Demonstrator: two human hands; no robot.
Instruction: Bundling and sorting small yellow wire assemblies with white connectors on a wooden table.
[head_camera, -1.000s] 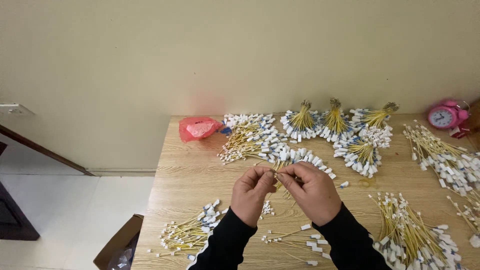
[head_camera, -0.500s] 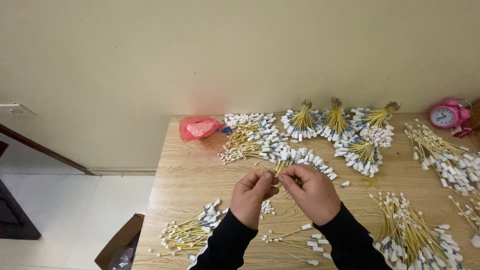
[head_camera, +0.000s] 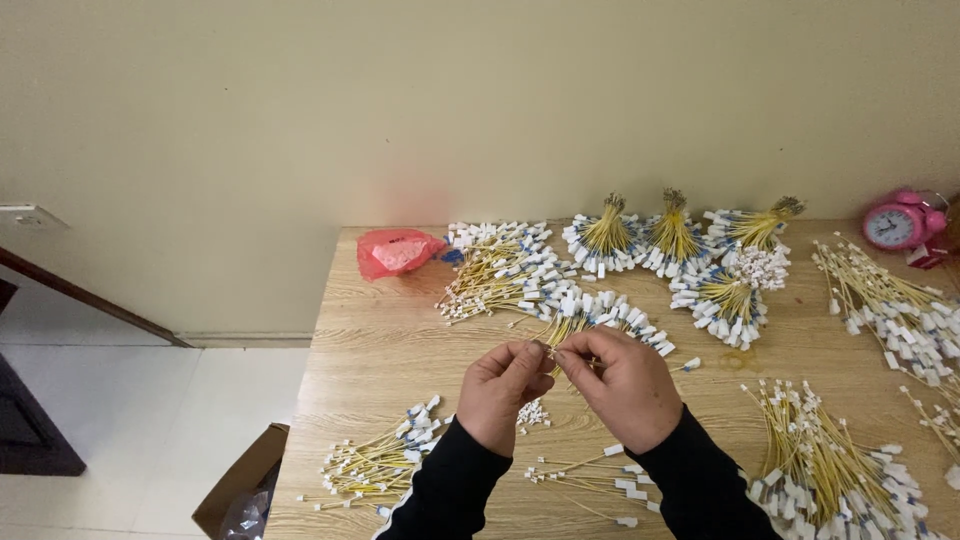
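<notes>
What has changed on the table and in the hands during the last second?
Almost nothing. Left hand and right hand stay together above the table, fingertips pinching the same bundle of yellow wires. The tied bundles, red bag and pink clock have not moved.

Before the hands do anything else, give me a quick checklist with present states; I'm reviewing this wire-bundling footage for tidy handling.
1. Both hands meet on the work: left hand and right hand pinch at one spot above the table. Ok.
2. Held bundle of yellow wires is gathered at the fingertips, its tagged ends fanning away. Ok.
3. What is pinched between the fingertips: too small to see. Cannot tell.
4. Finished tied bundles sit apart along the back edge. Ok.
5. Loose wires lie close to the near left edge. Not ok.
6. Pink alarm clock stands apart from the hands. Ok.
</notes>
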